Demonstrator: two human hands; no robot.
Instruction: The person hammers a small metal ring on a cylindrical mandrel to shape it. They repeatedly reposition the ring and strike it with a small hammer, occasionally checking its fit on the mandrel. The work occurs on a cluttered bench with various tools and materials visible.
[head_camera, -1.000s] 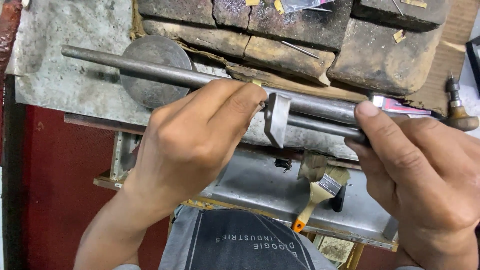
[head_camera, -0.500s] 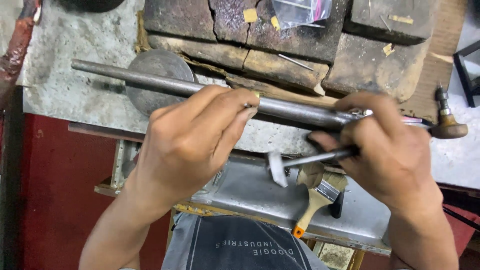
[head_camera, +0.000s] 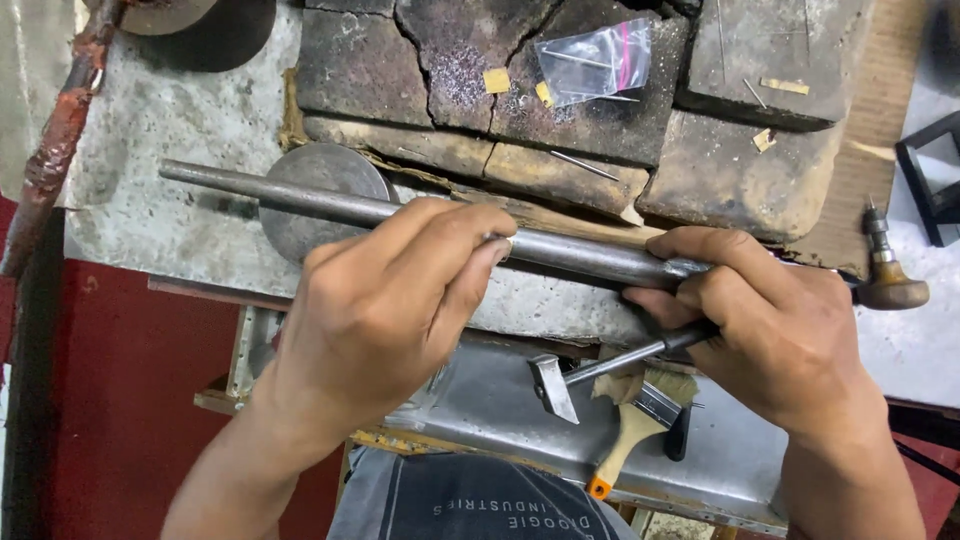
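Long tapered steel rod (head_camera: 590, 258), lying across the bench edge, steadied at both ends. Left hand (head_camera: 385, 310) closed over its middle, fingertips pinching a small ring (head_camera: 503, 246) against it. Right hand (head_camera: 775, 325) wrapped round the thick end while also gripping a small hammer (head_camera: 560, 385), head hanging below, over a metal tray (head_camera: 480, 410) holding a paintbrush (head_camera: 630, 435).

Your long grey steel rod (head_camera: 590, 258) lies nearly level across the desk (head_camera: 150, 190), tapering toward its left end, while your small metal-headed hammer (head_camera: 600, 370) hangs just below it, head down-left, handle up-right.
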